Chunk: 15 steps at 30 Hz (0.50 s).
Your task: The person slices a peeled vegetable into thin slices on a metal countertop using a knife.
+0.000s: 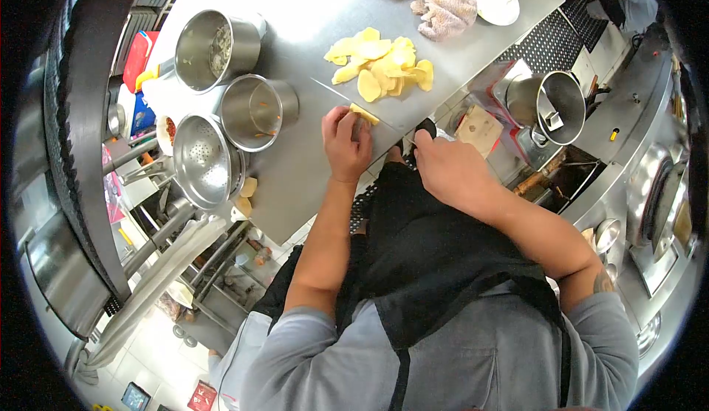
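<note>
My left hand presses down on a pale yellow piece that looks like potato, near the table's front edge. Closed in a fist, my right hand sits just past that edge. A thin knife blade, seen nearly edge-on, runs from it across the steel beside the yellow piece. Something black shows at its fingers; most of the handle is hidden. Beyond both hands lies a loose heap of yellow slices.
Left on the steel table stand a deep pot, a second pot and a perforated strainer. At the back are raw poultry and a white plate. Another pot stands to the right; a person is at upper right.
</note>
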Each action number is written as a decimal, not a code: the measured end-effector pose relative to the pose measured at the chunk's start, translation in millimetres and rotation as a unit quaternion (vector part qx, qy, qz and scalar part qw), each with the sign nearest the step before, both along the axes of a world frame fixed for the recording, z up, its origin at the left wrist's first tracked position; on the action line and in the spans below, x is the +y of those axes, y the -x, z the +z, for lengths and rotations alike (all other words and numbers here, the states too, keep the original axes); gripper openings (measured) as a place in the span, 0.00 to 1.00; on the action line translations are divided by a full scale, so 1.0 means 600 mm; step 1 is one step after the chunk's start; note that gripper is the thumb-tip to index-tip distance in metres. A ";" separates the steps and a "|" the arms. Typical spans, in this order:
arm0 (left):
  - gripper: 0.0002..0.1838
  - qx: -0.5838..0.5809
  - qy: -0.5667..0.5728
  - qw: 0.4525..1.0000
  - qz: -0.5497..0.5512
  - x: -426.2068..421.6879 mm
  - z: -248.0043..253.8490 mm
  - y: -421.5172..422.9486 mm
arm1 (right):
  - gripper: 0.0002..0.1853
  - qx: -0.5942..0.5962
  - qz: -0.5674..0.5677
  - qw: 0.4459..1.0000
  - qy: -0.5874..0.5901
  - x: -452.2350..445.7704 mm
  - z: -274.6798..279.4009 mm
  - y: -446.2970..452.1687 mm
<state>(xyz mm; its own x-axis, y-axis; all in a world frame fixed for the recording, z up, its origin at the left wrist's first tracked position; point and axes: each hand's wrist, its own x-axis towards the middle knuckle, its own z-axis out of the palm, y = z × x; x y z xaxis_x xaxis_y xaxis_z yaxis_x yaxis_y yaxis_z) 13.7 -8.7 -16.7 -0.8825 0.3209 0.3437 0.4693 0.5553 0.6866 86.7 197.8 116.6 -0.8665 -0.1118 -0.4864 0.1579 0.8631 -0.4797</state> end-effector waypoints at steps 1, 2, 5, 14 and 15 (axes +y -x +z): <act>0.11 -0.011 -0.006 1.000 0.000 0.003 0.003 0.000 | 0.10 -0.004 0.000 1.000 0.003 -0.001 0.003 0.000; 0.11 -0.008 -0.007 1.000 0.000 0.004 0.005 0.000 | 0.10 -0.009 -0.001 1.000 0.006 -0.002 0.006 -0.001; 0.13 0.000 -0.010 1.000 0.002 0.009 0.007 0.002 | 0.10 -0.017 -0.002 1.000 0.004 -0.006 0.013 -0.001; 0.15 0.011 -0.015 1.000 0.020 0.011 -0.006 0.001 | 0.09 -0.006 0.007 1.000 0.001 -0.009 0.014 -0.007; 0.15 0.017 -0.017 1.000 0.020 0.012 -0.005 0.002 | 0.09 -0.012 0.007 1.000 0.001 -0.009 0.018 -0.005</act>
